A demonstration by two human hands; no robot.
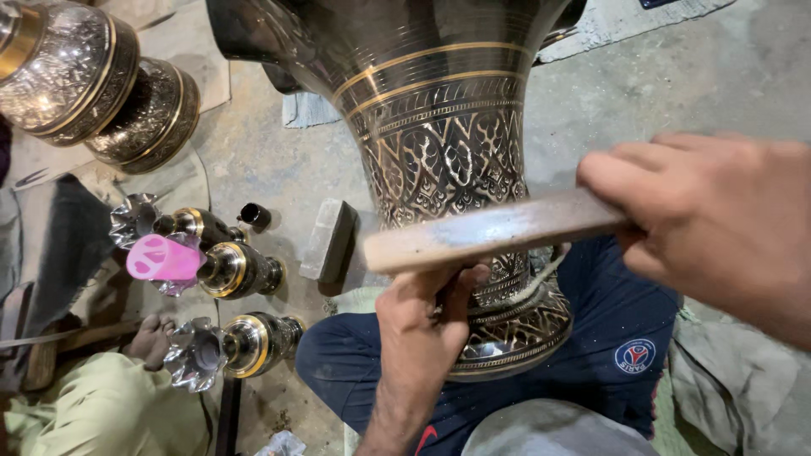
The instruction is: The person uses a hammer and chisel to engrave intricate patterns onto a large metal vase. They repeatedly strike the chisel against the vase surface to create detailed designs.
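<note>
The left hand (418,338) is pressed against the lower part of a big engraved metal vase (448,152) laid across the lap, fingers curled on something hidden. A flat wooden stick (494,230) is gripped by the closed right hand (710,219), held across the vase. Beyond, smaller metal vases (241,270) are lying on the floor (676,84).

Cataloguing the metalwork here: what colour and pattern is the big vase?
Dark metal vase with gold bands and engraved leaf motifs; head view.
</note>
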